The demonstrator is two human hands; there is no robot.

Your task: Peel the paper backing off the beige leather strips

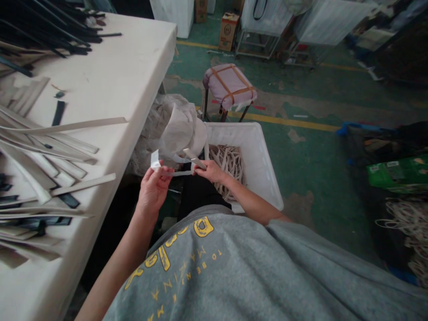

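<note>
My left hand (154, 186) pinches a thin white strip (155, 159) between thumb and fingers, with its folded end standing up above the fingertips. The strip runs across to my right hand (213, 171), which is closed around flat beige strips (194, 158) whose ends stick out past the fingers. Both hands are over my lap, a little apart. Below and beyond my right hand is a white plastic tub (269, 171) with a tangled heap of beige strips (230, 165) in it.
On my left, a white-covered table (115, 73) bears scattered beige strips (70, 147) and dark strips (50, 26). Crumpled clear plastic (157, 125) hangs by its edge. Ahead stands a padded stool (230, 84). To the right, a dark bin holds a green package (397, 174) and pale cords (408, 223).
</note>
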